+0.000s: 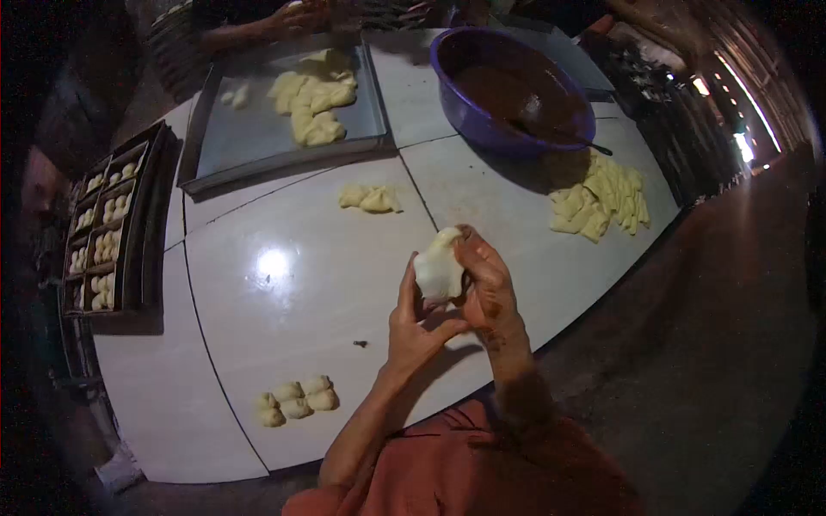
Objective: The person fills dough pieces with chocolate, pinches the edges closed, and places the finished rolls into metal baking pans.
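Note:
A pale piece of dough (pixel 439 273) is held up between both hands over the table's front part. My left hand (pixel 416 331) supports it from the left and below. Gripping its right edge is my right hand (pixel 489 288), with brown smears on the palm and wrist. Beyond the hands lies a small dough lump (pixel 370 199). Shaped dough balls (pixel 297 400) sit in two rows at the front left. Flat dough pieces (pixel 602 199) overlap at the right, beside a purple basin (pixel 469 116) that contains a brown mass and a utensil.
A metal tray (pixel 284 155) with dough lumps stands at the back left. Farther left, a dark divided tray (pixel 129 241) holds shaped dough. A small dark bit (pixel 360 344) lies on the white tabletop (pixel 318 301). Another person's arm (pixel 249 33) shows at the top.

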Available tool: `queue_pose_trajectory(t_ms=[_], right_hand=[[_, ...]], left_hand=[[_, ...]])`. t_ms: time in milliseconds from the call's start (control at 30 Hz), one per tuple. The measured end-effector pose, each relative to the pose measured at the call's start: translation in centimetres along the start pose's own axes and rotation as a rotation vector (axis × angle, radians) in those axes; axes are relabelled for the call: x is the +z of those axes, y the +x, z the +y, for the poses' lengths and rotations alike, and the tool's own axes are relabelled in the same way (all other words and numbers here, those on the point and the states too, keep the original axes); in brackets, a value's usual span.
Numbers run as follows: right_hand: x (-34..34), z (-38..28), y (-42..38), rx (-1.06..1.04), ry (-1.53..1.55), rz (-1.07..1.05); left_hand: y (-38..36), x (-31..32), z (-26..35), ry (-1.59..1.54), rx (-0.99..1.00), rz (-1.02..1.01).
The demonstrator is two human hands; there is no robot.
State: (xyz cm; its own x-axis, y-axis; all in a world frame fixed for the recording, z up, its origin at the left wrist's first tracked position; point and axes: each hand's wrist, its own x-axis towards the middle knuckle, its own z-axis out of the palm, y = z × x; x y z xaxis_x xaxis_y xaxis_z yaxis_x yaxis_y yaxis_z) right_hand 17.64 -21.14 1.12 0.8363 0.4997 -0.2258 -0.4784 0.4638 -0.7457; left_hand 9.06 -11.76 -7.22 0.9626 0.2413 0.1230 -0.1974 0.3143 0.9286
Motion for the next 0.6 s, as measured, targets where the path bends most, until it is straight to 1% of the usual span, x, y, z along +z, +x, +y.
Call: queue_pose_trajectory(t_ms=[33,67,133,167,200,233,267,300,333,400,433,467,500,533,567,600], right_hand=[[-1.0,-2.5,1.2,-0.174,-0.075,0.069],[-2.1,-5.1,2.7,-0.344,-0.145,0.134],[-6.5,-11.2,6.8,-0.501,-0.386,0.101],[-8.8,-14.3,8.9,-0.496,-0.557,0.143],[-10.7,-17.2,11.3,-0.493,-0.729,0.182],[-12.4,-19.6,13.7,-0.501,-0.721,0.159],[-13.9,-21.6,15.9,-0.484,-0.962,0.127],[-15.3,-22.8,17.9,-0.462,-1.201,0.098],[-16.2,-23.5,19.8,-0.462,-1.187,0.091],[-17.7,-24.0,22.9,-0.24,-1.724,-0.057],[-18.6,-23.3,24.1,-0.157,-1.768,-0.093],[-21.4,-22.2,26.1,-0.162,-1.763,-0.11],[-21.6,-21.2,26.7,-0.177,-1.876,-0.223],[-21.9,-20.7,27.1,-0.19,-1.984,-0.336],[-21.9,-21.3,28.0,0.08,-2.033,-0.527],[-21.8,-21.8,27.7,0.074,-2.031,-0.54]], left_hand=[[0.0,0.6,1.2,-0.012,-0.121,-0.004],[0.3,0.9,1.8,0.033,-0.182,-0.019],[1.2,1.4,2.8,0.142,-0.307,0.023],[1.5,1.5,2.6,0.145,-0.291,0.039],[1.7,1.5,2.3,0.227,-0.276,0.076],[2.0,2.0,1.9,0.316,-0.262,0.11],[2.2,2.9,1.5,0.33,-0.251,0.119],[2.2,3.7,1.3,0.291,-0.281,0.187],[2.2,4.5,1.0,0.249,-0.314,0.254],[2.1,6.0,0.5,0.283,-0.344,0.241],[2.0,6.7,0.3,0.308,-0.369,0.224],[2.0,7.3,0.2,0.335,-0.394,0.208],[2.1,7.7,0.1,0.414,-0.382,0.181],[2.1,8.1,0.2,0.422,-0.382,0.194],[2.1,8.3,0.4,0.415,-0.391,0.191],[2.1,8.6,0.5,0.404,-0.397,0.188]])
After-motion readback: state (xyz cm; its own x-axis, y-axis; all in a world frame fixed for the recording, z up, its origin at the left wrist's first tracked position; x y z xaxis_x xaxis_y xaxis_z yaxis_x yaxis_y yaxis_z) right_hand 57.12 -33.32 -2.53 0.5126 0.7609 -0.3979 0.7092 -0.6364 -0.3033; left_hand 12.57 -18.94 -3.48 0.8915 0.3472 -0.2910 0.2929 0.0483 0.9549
